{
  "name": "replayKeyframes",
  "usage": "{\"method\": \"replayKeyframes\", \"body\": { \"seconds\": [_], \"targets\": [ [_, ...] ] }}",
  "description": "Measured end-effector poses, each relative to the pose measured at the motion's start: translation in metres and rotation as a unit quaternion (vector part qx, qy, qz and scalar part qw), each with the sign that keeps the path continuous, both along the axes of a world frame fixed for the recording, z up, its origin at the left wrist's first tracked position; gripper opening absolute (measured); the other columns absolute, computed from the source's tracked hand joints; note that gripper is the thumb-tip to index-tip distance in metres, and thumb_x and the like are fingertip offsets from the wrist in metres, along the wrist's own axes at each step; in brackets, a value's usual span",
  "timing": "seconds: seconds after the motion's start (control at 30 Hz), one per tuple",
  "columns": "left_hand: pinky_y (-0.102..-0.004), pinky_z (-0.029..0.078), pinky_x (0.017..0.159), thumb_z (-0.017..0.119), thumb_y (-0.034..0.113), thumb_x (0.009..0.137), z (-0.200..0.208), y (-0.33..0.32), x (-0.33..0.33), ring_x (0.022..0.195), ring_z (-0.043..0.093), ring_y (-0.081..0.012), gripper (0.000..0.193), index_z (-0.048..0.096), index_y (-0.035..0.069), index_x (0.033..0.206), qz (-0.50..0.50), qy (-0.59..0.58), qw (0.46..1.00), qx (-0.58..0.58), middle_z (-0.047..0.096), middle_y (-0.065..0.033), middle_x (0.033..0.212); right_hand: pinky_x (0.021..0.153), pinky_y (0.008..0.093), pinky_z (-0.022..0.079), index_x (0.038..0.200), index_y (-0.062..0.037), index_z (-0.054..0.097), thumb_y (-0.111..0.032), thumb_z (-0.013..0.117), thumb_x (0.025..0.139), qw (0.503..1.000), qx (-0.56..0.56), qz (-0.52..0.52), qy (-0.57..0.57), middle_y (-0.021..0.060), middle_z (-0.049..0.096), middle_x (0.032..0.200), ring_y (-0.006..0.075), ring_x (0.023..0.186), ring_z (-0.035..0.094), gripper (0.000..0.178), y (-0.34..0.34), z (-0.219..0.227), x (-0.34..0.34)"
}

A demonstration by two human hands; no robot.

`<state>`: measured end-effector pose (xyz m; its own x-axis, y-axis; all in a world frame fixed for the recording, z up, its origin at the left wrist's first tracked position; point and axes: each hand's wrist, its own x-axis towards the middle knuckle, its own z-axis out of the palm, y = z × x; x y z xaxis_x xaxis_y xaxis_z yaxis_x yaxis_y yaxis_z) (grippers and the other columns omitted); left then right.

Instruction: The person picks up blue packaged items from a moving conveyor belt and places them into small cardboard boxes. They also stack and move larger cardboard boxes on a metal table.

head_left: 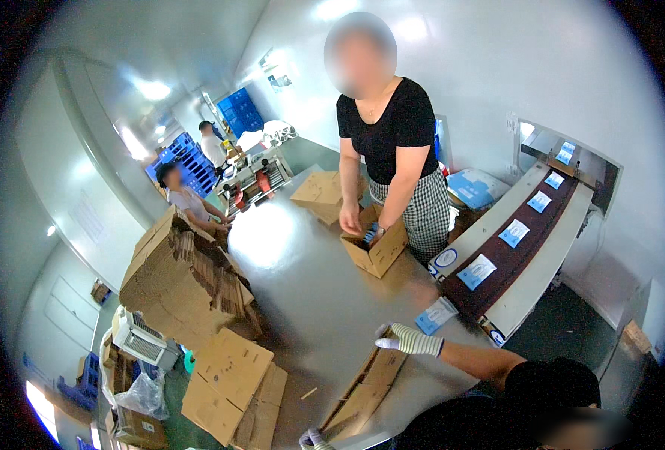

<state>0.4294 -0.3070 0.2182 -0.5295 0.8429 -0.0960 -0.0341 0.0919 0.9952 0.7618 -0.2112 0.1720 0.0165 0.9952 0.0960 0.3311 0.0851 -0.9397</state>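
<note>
A folded brown cardboard carton [368, 394] lies slanted across the near part of the metal table, with a narrow gap along its upper edges. My right hand [413, 340], in a white glove with striped cuff, closes on the carton's far end. At its near end is my left hand [315, 439], also gloved and closed on the carton; the picture's lower edge cuts most of it off. Just beyond my right hand, a blue-and-white packet [436, 315] sits at the end of the conveyor belt [490, 259].
Several blue-and-white packets [513, 233] ride the belt. Across the metal table [302, 289], a person in black [389, 120] has both hands in an open carton [377, 253]. Flattened cartons [227, 386] and a tall cardboard stack [186, 281] stand left. Another closed carton [319, 193] sits farther back.
</note>
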Motion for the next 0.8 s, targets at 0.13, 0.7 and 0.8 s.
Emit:
{"method": "replayKeyframes", "body": {
  "seconds": [0.13,0.7,0.8],
  "targets": [
    [-0.0352,0.046,0.082,0.062,0.018,0.086,0.03,-0.002,0.018,0.088,0.056,-0.0229,0.028,0.061,-0.003,0.106,-0.009,0.071,0.997,-0.034,0.063,-0.0141,0.099,0.092,0.0386,0.042,0.118,0.0013,0.05,-0.043,0.063,0.084,0.986,-0.067,0.126,-0.087,0.0174,0.058,0.114,0.0247,0.105,0.054,0.057,0.003,-0.008,0.0],
    [-0.0444,0.042,0.086,0.053,0.024,0.084,0.002,0.048,0.063,0.104,0.052,-0.0335,0.028,0.06,0.006,0.103,-0.424,0.589,0.677,-0.12,0.057,-0.0195,0.108,0.099,0.0379,0.036,0.129,0.009,0.036,-0.033,0.066,0.081,0.977,-0.146,0.111,-0.111,0.028,0.047,0.125,0.0384,0.117,0.045,0.071,0.007,-0.058,-0.052],
    [-0.0466,0.042,0.084,0.056,0.029,0.082,-0.036,0.064,0.07,0.102,0.051,-0.0363,0.029,0.06,0.007,0.102,-0.333,0.658,0.675,0.014,0.057,-0.0184,0.105,0.099,0.0374,0.036,0.13,0.0079,0.036,-0.036,0.068,0.08,0.976,-0.17,0.133,-0.023,0.0247,0.047,0.128,0.0353,0.119,0.045,0.073,0.017,-0.068,-0.037]
  ]
}}
